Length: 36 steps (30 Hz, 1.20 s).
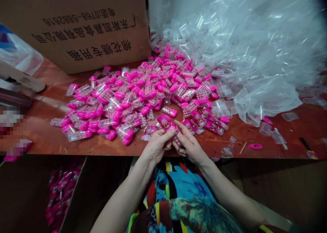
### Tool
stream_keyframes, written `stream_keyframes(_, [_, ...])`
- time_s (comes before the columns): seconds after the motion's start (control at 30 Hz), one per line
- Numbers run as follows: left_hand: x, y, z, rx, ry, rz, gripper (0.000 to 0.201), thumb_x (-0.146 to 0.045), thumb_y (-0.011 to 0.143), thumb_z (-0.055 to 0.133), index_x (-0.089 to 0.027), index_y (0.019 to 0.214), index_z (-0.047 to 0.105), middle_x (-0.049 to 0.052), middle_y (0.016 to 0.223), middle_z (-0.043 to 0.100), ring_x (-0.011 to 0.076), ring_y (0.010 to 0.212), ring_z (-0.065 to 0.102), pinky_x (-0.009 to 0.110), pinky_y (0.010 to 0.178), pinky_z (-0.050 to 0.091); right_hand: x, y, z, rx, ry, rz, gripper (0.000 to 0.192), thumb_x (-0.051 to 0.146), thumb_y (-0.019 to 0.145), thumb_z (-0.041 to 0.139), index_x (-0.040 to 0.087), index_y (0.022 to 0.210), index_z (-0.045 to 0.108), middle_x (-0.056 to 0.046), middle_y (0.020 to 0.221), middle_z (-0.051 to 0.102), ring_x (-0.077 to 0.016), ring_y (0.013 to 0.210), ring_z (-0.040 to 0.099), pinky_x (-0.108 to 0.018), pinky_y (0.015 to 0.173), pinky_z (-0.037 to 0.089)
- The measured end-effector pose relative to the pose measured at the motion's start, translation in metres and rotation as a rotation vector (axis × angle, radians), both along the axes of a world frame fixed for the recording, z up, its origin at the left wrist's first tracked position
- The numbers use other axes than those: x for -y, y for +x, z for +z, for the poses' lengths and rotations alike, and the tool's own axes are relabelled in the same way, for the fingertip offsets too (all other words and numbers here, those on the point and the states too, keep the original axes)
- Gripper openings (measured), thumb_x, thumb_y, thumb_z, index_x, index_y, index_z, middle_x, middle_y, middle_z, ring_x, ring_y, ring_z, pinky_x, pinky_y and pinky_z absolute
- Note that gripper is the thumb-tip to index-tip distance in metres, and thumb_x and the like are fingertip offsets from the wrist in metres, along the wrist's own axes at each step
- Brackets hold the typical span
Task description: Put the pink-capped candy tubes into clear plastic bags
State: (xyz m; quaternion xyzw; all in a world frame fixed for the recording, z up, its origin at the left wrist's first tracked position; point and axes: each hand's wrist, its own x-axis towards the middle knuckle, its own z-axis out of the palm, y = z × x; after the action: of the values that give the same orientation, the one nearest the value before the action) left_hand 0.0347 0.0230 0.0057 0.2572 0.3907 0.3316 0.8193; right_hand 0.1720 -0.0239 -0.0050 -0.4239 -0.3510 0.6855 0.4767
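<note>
Together, left grip (157, 144), right grip (188, 141), curled around tube (177, 139) and sachet (165, 122)

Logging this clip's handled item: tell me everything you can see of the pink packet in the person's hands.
The packet looks like glossy pink film, with pale and yellowish print too small to read. It is held near the front edge of the table, its far end pointing forward and left. The left hand and right hand meet at its near end, hiding part of it. Pink balls show between the hands; any join is hidden.
</note>
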Motion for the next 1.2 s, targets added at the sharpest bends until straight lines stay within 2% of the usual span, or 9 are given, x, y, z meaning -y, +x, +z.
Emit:
stream_keyframes(0.17, [0.006,0.006,-0.001,0.0,-0.028,0.001,0.037,-0.045,0.078,0.075,-0.014,0.07,0.058,-0.005,0.044,0.047,0.0028,0.036,0.033,0.019,0.041,0.02,-0.002,-0.001,0.0,0.293,0.151,-0.129,0.053,0.042,0.094,0.058,0.026,0.143,0.045,-0.001,0.079,0.052,-0.0146,0.066,0.05,-0.026,0.056,0.046])
stream_keyframes(0.33, [0.002,0.005,0.008,0.039,-0.055,0.017,0.037,-0.049,0.082,0.07,-0.015,0.074,0.057,-0.007,0.042,0.044,0.0025,0.034,0.027,0.018,0.039,0.018,-0.005,-0.003,0.003,0.067,-0.016,-0.054,0.047,0.047,0.099,0.047,0.027,0.141,0.04,0.007,0.063,0.042,-0.0077,0.042,0.027,-0.018,0.037,0.021])
stream_keyframes(0.4, [0.0,0.003,0.01,0.033,-0.031,0.016,0.038,-0.049,0.083,0.069,-0.015,0.072,0.056,-0.007,0.039,0.043,0.0025,0.032,0.026,0.017,0.039,0.018,-0.005,-0.003,0.002,0.12,0.033,-0.041,0.049,0.046,0.099,0.046,0.026,0.143,0.037,0.007,0.062,0.044,-0.0083,0.042,0.029,-0.019,0.038,0.025])
stream_keyframes(0.5, [0.0,0.003,0.008,0.013,-0.035,0.029,0.039,-0.048,0.081,0.072,-0.015,0.069,0.054,-0.007,0.037,0.042,0.0023,0.031,0.025,0.017,0.038,0.017,-0.002,-0.004,-0.002,0.403,0.217,-0.137,0.052,0.042,0.096,0.054,0.025,0.143,0.039,-0.004,0.088,0.06,-0.0157,0.071,0.056,-0.028,0.062,0.05])
stream_keyframes(0.6, [0.003,0.004,0.004,0.026,-0.059,0.053,0.039,-0.05,0.079,0.073,-0.016,0.073,0.055,-0.008,0.04,0.043,0.0017,0.03,0.023,0.018,0.037,0.015,-0.001,-0.007,-0.003,0.495,0.258,-0.195,0.053,0.041,0.095,0.056,0.026,0.143,0.041,-0.01,0.116,0.057,-0.0187,0.09,0.059,-0.032,0.076,0.053])
stream_keyframes(0.8, [0.009,0.002,0.0,0.041,-0.026,-0.054,0.043,-0.052,0.079,0.073,-0.013,0.072,0.057,-0.006,0.046,0.048,0.0,0.031,0.024,0.018,0.038,0.016,-0.006,-0.008,0.004,-0.004,-0.072,-0.064,0.052,0.047,0.098,0.049,0.029,0.144,0.033,0.009,0.064,0.042,-0.0054,0.039,0.023,-0.016,0.035,0.018])
stream_keyframes(0.9, [0.009,0.0,-0.001,-0.008,0.005,-0.041,0.042,-0.051,0.079,0.072,-0.012,0.072,0.058,-0.002,0.054,0.055,0.0006,0.034,0.03,0.019,0.038,0.017,-0.004,-0.003,0.003,0.059,-0.03,-0.087,0.054,0.046,0.098,0.052,0.028,0.144,0.032,0.007,0.069,0.048,-0.006,0.042,0.031,-0.017,0.038,0.025])
stream_keyframes(1.07, [0.006,-0.002,0.0,-0.085,0.035,0.026,0.04,-0.051,0.081,0.07,-0.015,0.07,0.056,-0.009,0.04,0.039,0.0023,0.032,0.024,0.019,0.039,0.018,0.002,0.004,0.0,0.155,0.09,-0.037,0.041,0.042,0.098,0.052,0.025,0.134,0.043,0.002,0.08,0.056,-0.0096,0.058,0.048,-0.023,0.055,0.041])
stream_keyframes(1.2, [0.009,0.005,0.002,-0.145,0.104,-0.033,0.04,-0.052,0.079,0.07,-0.014,0.074,0.059,-0.001,0.052,0.058,0.0027,0.033,0.031,0.02,0.037,0.017,-0.001,0.004,-0.005,0.195,0.084,-0.115,0.036,0.044,0.096,0.055,0.026,0.125,0.046,0.005,0.07,0.054,-0.0115,0.056,0.05,-0.024,0.056,0.042])
